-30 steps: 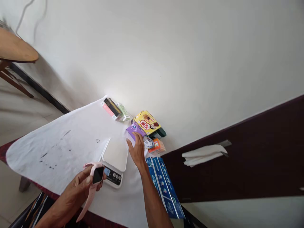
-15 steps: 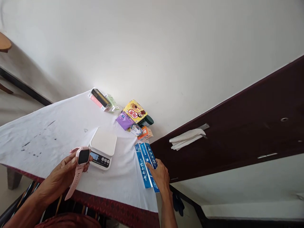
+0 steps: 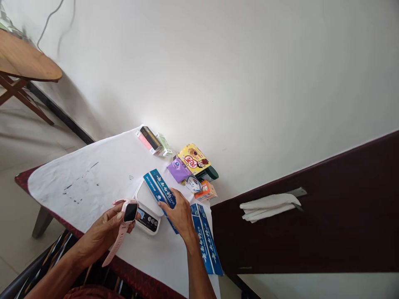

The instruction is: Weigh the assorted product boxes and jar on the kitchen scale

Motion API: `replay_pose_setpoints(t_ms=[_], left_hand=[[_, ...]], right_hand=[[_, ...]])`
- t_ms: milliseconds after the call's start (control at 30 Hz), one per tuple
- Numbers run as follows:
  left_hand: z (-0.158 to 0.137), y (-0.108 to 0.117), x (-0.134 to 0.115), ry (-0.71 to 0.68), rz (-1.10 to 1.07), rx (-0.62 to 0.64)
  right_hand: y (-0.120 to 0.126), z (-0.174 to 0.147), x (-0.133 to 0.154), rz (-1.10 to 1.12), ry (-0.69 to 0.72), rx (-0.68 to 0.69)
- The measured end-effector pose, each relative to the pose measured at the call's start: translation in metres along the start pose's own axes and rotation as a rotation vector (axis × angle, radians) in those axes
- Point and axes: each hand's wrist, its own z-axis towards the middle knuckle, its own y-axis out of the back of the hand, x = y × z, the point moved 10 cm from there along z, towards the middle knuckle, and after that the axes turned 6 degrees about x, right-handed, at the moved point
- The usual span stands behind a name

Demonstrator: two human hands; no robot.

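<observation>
Pinching: right fingers (image 3: 178, 200) a blue box (image 3: 158, 189), now at the scale (image 3: 145, 200), left fingers (image 3: 116, 219) a pink watch (image 3: 130, 212)

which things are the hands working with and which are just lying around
In hand or close by:
blue box, held by the right hand
pink watch, held by the left hand
white scale, near both

Lying about:
two other blue boxes
yellow box
purple pack
orange box
black box
pink box
green box

Held blue box (image 3: 161, 192): "云南白药"; yellow box (image 3: 193, 159): "泡芙".
</observation>
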Motion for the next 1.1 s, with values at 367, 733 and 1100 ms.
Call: replay_pose_setpoints(t_ms=[367, 733, 1100], left_hand=[[0.000, -0.006, -0.002, -0.014, -0.041, 0.066], [0.001, -0.016, -0.008, -0.052, -0.027, 0.121], [0.002, -0.017, -0.009, -0.056, -0.021, 0.100]], right_hand=[[0.017, 0.009, -0.011, 0.086, -0.009, -0.007], [-0.001, 0.005, -0.007, 0.045, 0.075, -0.035], [-0.049, 0.184, 0.072, 0.008, 0.145, 0.015]])
